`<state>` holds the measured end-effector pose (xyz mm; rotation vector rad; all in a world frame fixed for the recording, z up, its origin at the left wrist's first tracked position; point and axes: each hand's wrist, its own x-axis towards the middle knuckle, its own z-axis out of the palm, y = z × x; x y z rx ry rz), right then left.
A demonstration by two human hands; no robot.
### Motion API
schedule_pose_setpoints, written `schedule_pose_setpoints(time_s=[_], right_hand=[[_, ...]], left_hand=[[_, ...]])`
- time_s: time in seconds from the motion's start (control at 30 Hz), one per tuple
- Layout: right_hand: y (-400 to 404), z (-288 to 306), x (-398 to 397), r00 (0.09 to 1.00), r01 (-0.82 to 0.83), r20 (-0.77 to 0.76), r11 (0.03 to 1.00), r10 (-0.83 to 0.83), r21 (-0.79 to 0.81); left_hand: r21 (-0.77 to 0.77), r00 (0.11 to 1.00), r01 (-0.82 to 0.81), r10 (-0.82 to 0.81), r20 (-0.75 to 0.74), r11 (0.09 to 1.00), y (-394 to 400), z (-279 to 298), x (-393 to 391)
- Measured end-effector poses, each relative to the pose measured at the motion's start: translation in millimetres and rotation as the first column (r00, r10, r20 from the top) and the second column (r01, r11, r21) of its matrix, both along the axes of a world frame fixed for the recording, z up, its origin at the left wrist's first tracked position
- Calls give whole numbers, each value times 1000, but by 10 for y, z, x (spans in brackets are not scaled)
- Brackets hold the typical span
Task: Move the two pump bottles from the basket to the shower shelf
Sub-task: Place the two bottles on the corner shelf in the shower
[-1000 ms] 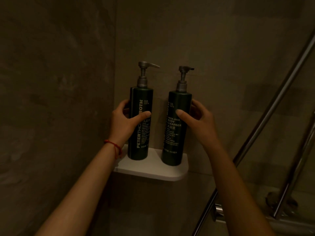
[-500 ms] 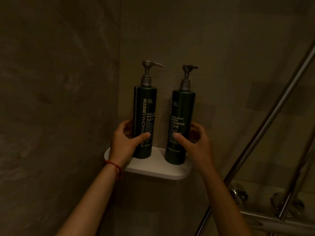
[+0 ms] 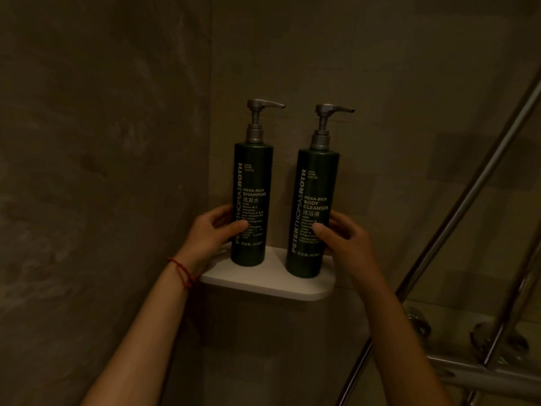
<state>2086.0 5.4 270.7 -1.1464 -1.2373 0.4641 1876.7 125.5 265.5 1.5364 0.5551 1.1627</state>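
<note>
Two dark green pump bottles stand upright on the white corner shelf [image 3: 263,282]. The shampoo bottle [image 3: 252,183] is on the left, the body cleanser bottle [image 3: 314,189] on the right, both with grey pump heads pointing right and labels facing me. My left hand [image 3: 210,235] wraps the lower part of the shampoo bottle, thumb across its front. My right hand [image 3: 345,241] grips the lower part of the body cleanser bottle the same way. A red string circles my left wrist.
Brown tiled walls meet in the corner behind the shelf. Chrome shower rails [image 3: 456,218] slant up on the right, with metal tap fittings [image 3: 480,347] below them at the lower right. The basket is out of view.
Both hands slid down from the bottles' middles to their lower parts. The bottles turned so both labels face me, and the pump heads now point right.
</note>
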Motion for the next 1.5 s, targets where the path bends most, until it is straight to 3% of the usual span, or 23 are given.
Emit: schedule_pose_setpoints(time_s=[1.5], right_hand=[[73, -193, -199, 990, 126, 48, 985, -132, 114]], left_hand=[[7, 998, -16, 15, 55, 1000, 3, -61, 46]])
